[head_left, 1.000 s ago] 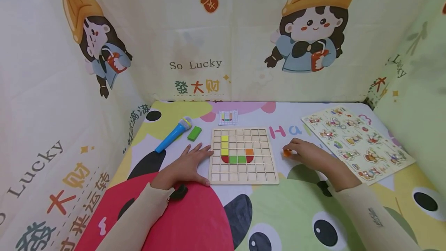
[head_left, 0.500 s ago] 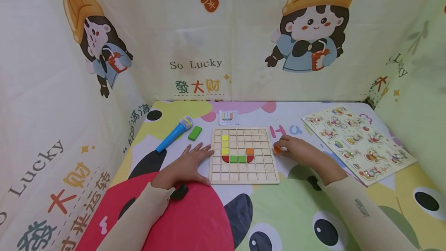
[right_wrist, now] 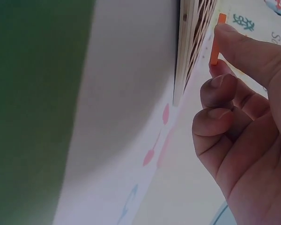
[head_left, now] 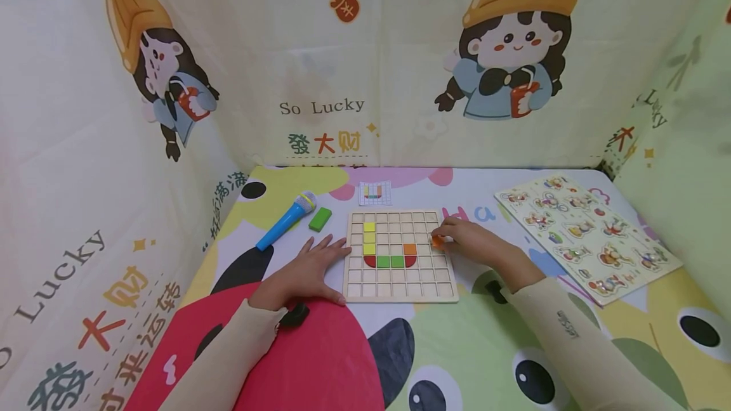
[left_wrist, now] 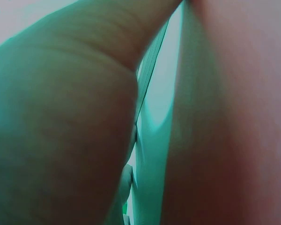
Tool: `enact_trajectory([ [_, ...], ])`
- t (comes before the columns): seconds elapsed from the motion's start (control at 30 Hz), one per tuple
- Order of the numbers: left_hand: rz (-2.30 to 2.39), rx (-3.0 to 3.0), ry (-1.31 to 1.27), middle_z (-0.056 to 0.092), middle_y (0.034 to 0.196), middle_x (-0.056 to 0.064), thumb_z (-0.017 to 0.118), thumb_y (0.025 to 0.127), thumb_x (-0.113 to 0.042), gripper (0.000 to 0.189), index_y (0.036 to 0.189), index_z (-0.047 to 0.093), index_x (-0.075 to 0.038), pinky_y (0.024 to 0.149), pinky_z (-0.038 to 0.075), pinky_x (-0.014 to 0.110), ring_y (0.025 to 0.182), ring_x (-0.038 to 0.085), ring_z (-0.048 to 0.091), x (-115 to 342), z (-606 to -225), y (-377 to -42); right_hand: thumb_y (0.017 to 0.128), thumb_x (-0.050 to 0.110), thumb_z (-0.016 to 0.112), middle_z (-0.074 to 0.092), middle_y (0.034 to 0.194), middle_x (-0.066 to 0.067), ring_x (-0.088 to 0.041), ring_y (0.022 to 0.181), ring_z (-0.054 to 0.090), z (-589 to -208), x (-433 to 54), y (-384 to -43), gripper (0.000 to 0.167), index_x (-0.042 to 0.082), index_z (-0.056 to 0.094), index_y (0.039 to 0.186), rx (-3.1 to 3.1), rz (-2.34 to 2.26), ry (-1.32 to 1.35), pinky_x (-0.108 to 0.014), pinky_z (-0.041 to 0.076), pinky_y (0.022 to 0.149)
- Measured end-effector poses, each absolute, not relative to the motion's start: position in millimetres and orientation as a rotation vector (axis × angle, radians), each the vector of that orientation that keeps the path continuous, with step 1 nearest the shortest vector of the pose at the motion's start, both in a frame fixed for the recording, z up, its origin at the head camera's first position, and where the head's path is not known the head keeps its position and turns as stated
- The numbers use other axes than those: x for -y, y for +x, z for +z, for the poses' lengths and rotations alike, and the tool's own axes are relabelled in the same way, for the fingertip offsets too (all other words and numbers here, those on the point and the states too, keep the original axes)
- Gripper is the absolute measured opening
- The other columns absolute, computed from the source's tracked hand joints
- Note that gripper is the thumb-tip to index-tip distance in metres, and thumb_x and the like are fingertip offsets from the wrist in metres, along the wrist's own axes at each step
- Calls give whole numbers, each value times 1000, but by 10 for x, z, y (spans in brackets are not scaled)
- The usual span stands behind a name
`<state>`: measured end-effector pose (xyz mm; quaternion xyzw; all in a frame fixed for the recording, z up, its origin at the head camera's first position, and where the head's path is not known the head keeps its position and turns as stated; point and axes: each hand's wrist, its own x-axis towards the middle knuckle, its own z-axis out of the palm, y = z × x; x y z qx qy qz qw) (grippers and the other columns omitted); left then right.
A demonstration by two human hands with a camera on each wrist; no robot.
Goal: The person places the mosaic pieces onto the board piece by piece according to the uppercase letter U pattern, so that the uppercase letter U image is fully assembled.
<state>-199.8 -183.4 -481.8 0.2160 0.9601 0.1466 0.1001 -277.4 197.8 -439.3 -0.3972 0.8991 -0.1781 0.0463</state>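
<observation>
In the head view a wooden grid board (head_left: 400, 290) lies mid-table, bearing yellow, red, green and orange tiles in a U-like shape. The left hand (head_left: 302, 273) rests spread on the table, fingertips and thumb touching the board's left edge. Over the board's right side, the right hand (head_left: 476, 243) pinches an orange tile (right_wrist: 218, 37) between thumb and finger; in the right wrist view its other fingers are curled. A small pattern card (head_left: 375, 193) with a coloured U lies behind the board. The left wrist view is mostly filled by blurred skin.
A green block (head_left: 320, 219) and a blue toy microphone (head_left: 287, 221) lie to the left of the board. At the right is a picture puzzle board (head_left: 588, 233) with several cartoon figures. Patterned cloth (head_left: 400, 81) walls in the back and sides.
The right hand has moved left with the orange tile, from beside the board to over its right columns. The left hand has stayed in place.
</observation>
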Motion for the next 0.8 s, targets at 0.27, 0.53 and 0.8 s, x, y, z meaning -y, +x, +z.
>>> enact_trajectory([
  [0.27, 430, -2841, 638, 23, 159, -5, 78, 57, -72, 113, 152, 35, -29, 113, 2, 59, 147, 25, 8, 1824, -4818, -1994, 88, 8, 73, 60, 112, -3, -20, 98, 56, -4431, -1863, -2807, 34, 6, 67, 121, -2724, -566, -1160, -37, 50, 89],
  [0.53, 426, -2843, 645, 23, 159, -6, 77, 57, -73, 113, 152, 35, -29, 113, 2, 59, 147, 25, 8, 1831, -4828, -1997, 90, 10, 71, 58, 117, -3, -20, 104, 56, -4423, -1756, -2863, 34, 8, 67, 123, -2685, -559, -1159, -37, 49, 92],
  [0.8, 432, -2841, 647, 23, 159, -6, 76, 57, -74, 114, 152, 35, -29, 113, 1, 58, 147, 24, 7, 1837, -4827, -1998, 92, 11, 69, 58, 114, -2, -19, 101, 56, -4388, -1636, -2912, 32, 10, 67, 124, -2696, -543, -1123, -36, 50, 90],
])
